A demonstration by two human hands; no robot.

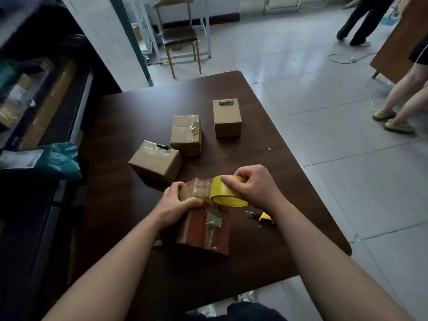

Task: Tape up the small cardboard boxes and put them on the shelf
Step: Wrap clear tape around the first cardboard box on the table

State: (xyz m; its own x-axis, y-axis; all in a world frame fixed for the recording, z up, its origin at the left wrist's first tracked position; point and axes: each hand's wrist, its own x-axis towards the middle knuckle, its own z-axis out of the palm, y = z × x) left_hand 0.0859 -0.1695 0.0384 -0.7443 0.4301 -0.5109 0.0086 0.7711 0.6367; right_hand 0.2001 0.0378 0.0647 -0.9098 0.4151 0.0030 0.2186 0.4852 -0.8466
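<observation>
Head view. Item 1: small cardboard box [203,230], brown, worn, old clear tape and a mesh scrap on its near face; stands front-centre on dark table [139,112]. L hand [178,205] grips its top edge over a clear tape strip. R hand [252,188] curls round yellow tape roll [228,198] at box top. Mid-table: near-left box [156,162], middle box [186,135], far box [227,118], all closed, contents unseen. Shelf [46,107] at left holds parcels and teal bag [60,158].

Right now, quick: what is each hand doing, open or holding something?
Left hand: closed, grips the box being taped.
Right hand: closed, holds the yellow tape roll.
</observation>
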